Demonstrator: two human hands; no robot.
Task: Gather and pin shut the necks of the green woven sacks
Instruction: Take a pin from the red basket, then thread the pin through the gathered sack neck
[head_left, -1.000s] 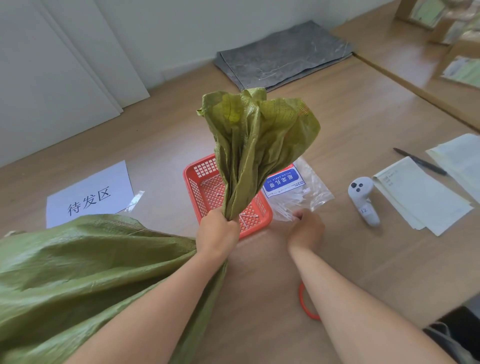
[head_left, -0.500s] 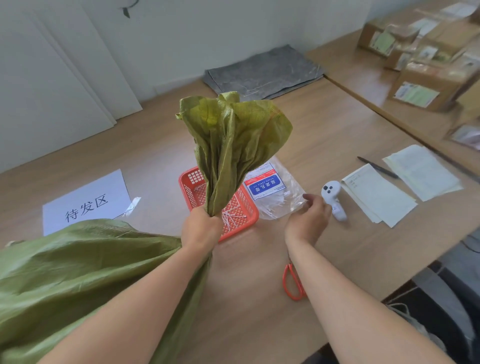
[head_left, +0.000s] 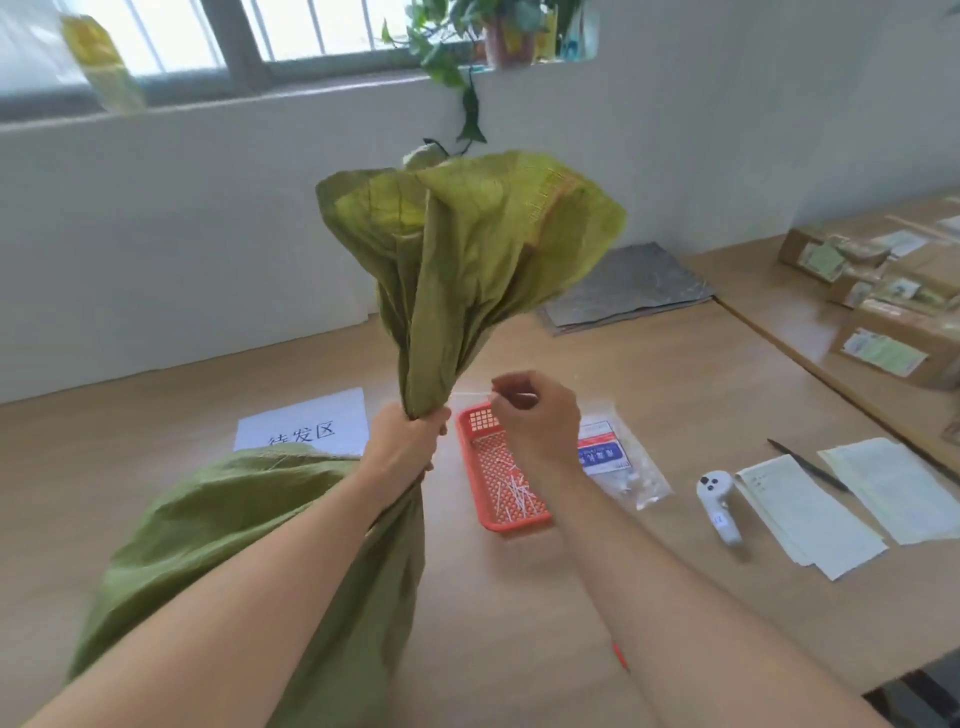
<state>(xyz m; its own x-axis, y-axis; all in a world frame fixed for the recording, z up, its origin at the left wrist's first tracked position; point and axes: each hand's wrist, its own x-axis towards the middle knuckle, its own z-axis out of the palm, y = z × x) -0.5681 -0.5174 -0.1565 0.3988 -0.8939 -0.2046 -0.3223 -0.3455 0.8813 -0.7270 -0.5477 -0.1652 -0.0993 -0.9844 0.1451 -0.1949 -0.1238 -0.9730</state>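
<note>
My left grip (head_left: 408, 447) clenches the sack neck (head_left: 423, 384); right grip (head_left: 535, 415), at three o'clock, pinches a white tie (head_left: 470, 395); I'd cinch it just above.

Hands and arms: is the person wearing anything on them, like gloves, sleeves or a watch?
No. The left hand and right hand are bare, with no gloves. The left forearm and right forearm are bare too: no sleeves, watch or bracelet shows down to the frame's edge.
</note>
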